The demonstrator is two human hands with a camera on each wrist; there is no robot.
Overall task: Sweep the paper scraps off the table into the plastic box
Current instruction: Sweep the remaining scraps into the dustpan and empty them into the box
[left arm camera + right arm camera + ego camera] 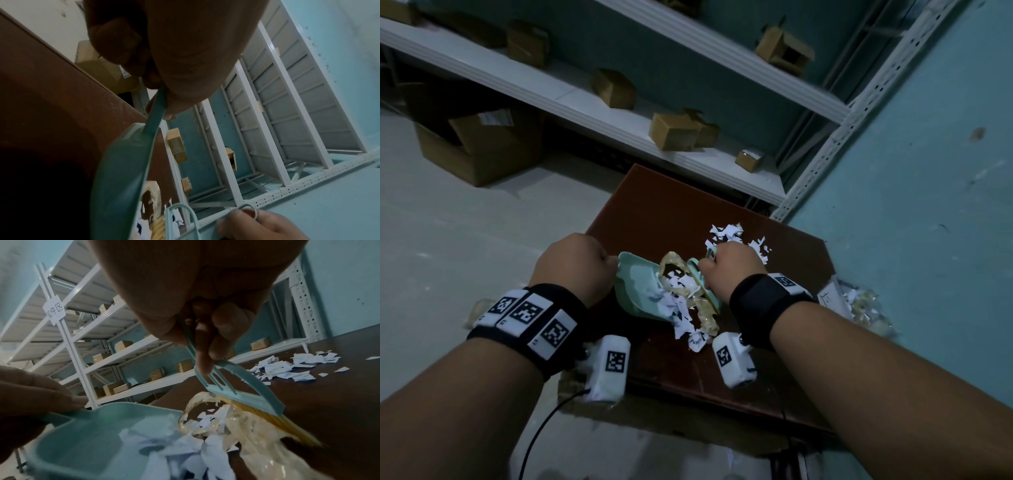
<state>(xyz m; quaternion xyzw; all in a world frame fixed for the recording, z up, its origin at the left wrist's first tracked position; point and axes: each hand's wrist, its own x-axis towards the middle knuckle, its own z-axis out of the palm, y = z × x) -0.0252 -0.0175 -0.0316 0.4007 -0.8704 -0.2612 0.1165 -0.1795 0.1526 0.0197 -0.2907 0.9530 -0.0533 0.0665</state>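
My left hand (pixel 575 265) pinches the handle of a teal dustpan (pixel 637 291), which is tilted over the brown table (pixel 671 205). White paper scraps (pixel 674 301) spill from its lip into a crumpled clear plastic box (pixel 705 308) lying beside it. My right hand (pixel 736 269) grips the teal handle of a small brush (pixel 236 386), and its yellow bristles (pixel 277 426) rest against the plastic box (pixel 246 431). A loose pile of scraps (pixel 736 236) lies on the table beyond my right hand. In the left wrist view the dustpan (pixel 123 170) hangs from my thumb and finger.
White metal shelving (pixel 619 113) with small cardboard boxes stands behind the table. A teal wall (pixel 911 205) runs along the right. A large cardboard box (pixel 479 147) sits on the floor at the left. More clear plastic with scraps (pixel 863 305) lies at the table's right edge.
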